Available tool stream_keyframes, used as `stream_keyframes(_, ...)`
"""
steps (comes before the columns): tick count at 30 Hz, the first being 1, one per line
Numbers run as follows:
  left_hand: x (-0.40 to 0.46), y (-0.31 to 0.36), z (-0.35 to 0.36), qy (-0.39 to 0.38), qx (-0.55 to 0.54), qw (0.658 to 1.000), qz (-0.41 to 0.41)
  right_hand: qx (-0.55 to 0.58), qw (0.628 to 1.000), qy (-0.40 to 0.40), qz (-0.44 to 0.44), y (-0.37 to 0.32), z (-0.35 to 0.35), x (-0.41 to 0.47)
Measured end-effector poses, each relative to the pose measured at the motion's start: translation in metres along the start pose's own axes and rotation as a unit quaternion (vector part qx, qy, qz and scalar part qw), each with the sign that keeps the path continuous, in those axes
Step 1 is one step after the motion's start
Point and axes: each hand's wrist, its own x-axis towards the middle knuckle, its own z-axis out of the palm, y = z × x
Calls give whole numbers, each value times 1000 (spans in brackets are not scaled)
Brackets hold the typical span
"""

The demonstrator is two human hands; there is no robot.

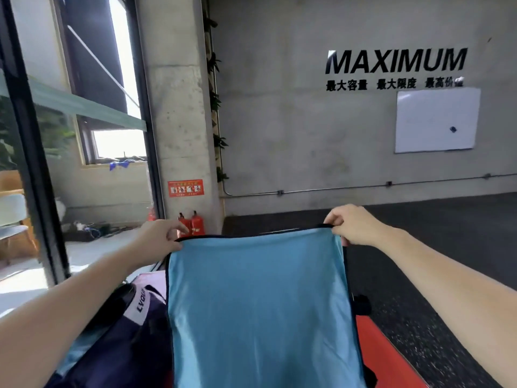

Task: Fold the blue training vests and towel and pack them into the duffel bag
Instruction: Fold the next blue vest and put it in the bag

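A light blue cloth with dark edging (260, 306) hangs flat in front of me, held up by its two top corners; whether it is a vest or the towel I cannot tell. My left hand (161, 236) pinches the top left corner. My right hand (352, 224) pinches the top right corner. Both arms are stretched forward. Low on the left lies the dark navy duffel bag (123, 337) with a white lettered panel, partly hidden behind the cloth.
A red-orange surface (386, 357) shows below the cloth at the right. Two red fire extinguishers (193, 224) stand by a concrete pillar (179, 113). Dark speckled floor (436, 247) runs to a grey wall with a whiteboard (436, 120). A glass partition stands on the left.
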Motion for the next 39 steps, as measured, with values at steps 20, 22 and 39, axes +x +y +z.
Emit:
stream_keyframes(20,150,-75,187,0,3,992,-123,37,993,34,110,99,169,159)
stream_keyframes(22,171,-69,183,42,-27,991,-124,28,993,63,98,97,165,178)
stream_keyframes(39,186,14,-24,326,-114,938,37,96,955,263,-99,-22,-30,167)
